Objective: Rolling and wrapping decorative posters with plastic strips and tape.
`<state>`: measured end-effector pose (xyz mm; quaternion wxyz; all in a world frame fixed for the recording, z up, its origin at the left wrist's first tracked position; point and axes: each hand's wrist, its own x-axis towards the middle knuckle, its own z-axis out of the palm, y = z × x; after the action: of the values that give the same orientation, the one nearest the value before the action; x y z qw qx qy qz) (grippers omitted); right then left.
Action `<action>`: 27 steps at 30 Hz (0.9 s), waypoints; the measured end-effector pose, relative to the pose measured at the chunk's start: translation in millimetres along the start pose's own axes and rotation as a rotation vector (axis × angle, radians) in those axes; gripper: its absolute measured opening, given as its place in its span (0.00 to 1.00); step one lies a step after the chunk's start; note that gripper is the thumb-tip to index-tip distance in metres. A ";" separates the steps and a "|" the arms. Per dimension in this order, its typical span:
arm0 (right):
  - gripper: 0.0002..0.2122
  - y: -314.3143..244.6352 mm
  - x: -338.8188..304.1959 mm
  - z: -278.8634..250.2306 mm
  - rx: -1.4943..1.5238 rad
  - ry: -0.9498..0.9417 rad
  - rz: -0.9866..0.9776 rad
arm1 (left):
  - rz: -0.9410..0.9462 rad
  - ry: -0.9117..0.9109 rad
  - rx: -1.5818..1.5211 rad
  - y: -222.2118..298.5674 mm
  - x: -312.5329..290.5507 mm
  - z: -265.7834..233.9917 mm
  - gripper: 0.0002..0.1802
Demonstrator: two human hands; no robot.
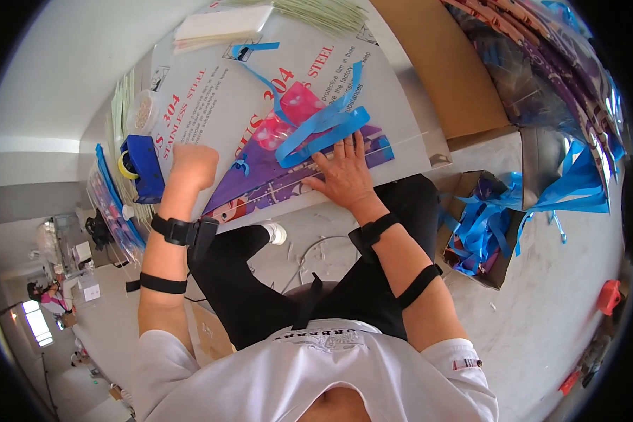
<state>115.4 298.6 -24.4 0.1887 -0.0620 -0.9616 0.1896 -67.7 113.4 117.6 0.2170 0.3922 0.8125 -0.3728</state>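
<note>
A purple and pink printed triangular sheet (260, 169) with long blue ribbon tails (323, 133) lies on the table, looking like a folded kite. My right hand (346, 172) is open, its fingers spread flat on the sheet's right part, fingertips beside the looped ribbon. Left of the sheet, my left hand (193, 167) is closed over the table; whatever its fingers may hold is hidden. Close beside it stands a blue tape dispenser (146, 170) with a yellow-rimmed roll. A small blue bow (240, 165) sits on the sheet's left part.
A clear tub of small pieces (144, 111) stands behind the dispenser. Bundles of thin pale sticks (320, 13) and a white stack (221, 27) lie at the far edge. Right of my knee, a cardboard box (496, 278) overflows with blue ribbons. Purple wrapped sheets (541, 63) hang at far right.
</note>
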 end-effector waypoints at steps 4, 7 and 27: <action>0.26 0.3 0.0 -1.5 -0.002 -0.028 0.011 | 0.250 0.607 -0.753 36.4 23.7 -28.5 0.13; 0.27 -0.2 -0.2 6.1 -0.022 -0.082 0.022 | 0.439 0.941 -0.899 109.8 64.7 -46.7 0.29; 0.29 -3.9 1.6 -1.7 0.002 -0.008 0.004 | -0.526 0.598 -0.414 -75.4 -112.9 187.8 0.27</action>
<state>114.4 295.8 -21.0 0.1847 -0.0629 -0.9620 0.1910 -49.0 -117.2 105.3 -0.0558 0.2112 0.9691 -0.1149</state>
